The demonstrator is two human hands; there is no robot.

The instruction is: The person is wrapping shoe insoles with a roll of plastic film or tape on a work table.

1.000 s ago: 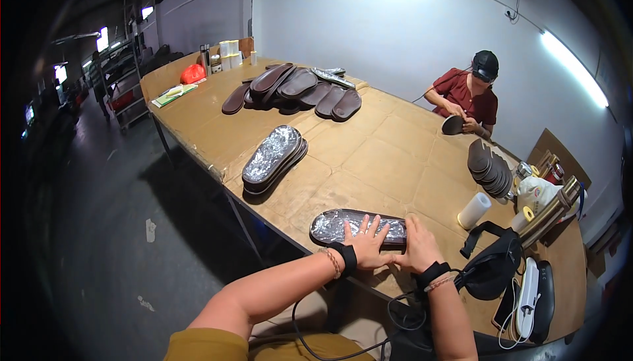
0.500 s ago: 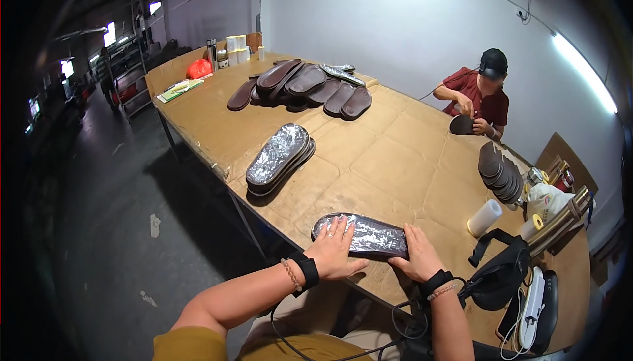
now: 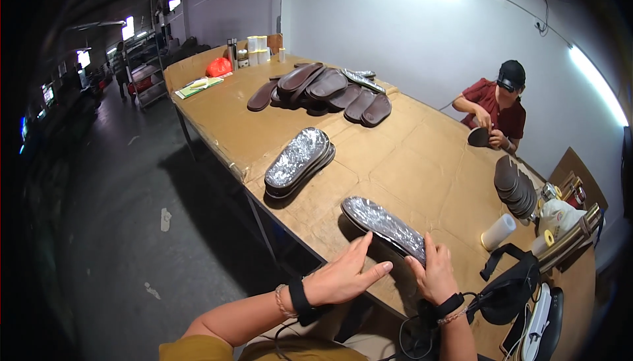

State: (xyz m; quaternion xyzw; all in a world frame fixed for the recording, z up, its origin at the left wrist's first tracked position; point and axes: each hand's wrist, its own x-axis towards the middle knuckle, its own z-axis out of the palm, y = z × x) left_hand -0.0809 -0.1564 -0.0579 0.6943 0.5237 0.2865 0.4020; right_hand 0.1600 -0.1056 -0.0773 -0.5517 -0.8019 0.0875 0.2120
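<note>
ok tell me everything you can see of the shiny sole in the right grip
The shiny sole is long and round-ended, its edge dark, its top covered in crinkled, glossy, clear-looking film with bright reflections. It lies aslant over the brown table, apparently at least partly lifted. The right grip holds its near right end; the left grip is by its near edge, contact unclear.

Red bag [image 3: 219,67] near papers [image 3: 199,88]; tube light [image 3: 599,85] on pale wall [image 3: 395,38]

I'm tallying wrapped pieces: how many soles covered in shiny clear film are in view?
At least 3: one sole in the right hand, another topping the stack to its left, at least one behind the dark pile. More may be hidden.
</note>
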